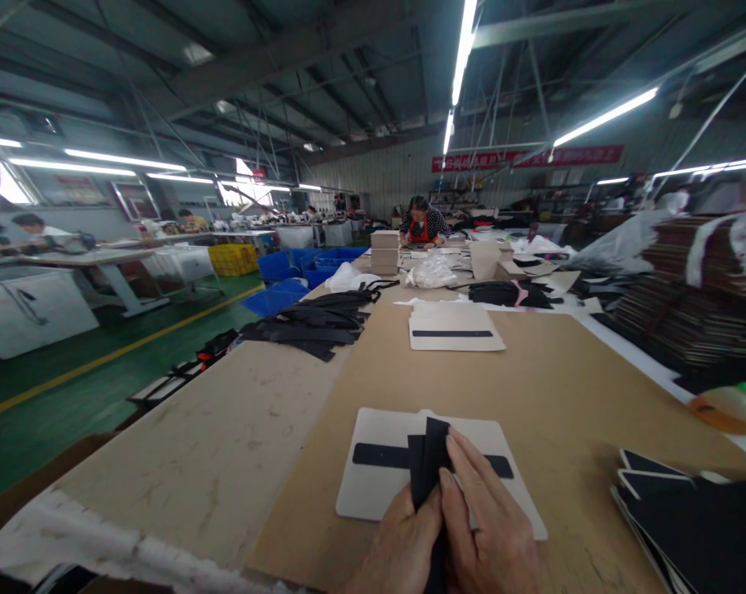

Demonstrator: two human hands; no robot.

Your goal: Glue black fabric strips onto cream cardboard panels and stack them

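Note:
Black fabric strips are pinched between both my hands, upright over a pale board. My left hand grips them from the lower left, thumb against the strips. My right hand closes on their right edge with its fingertips near the top. Under the hands lies the pale board with rounded corners. A dark band runs across its middle, partly hidden behind the strips. How many strips are held I cannot tell. The lower ends run down between my palms.
Beyond lies a second pale board with a dark band. A heap of black strips is at the left edge. Black panels lie at the right, near tall stacks of boards. Across the table a co-worker leans forward.

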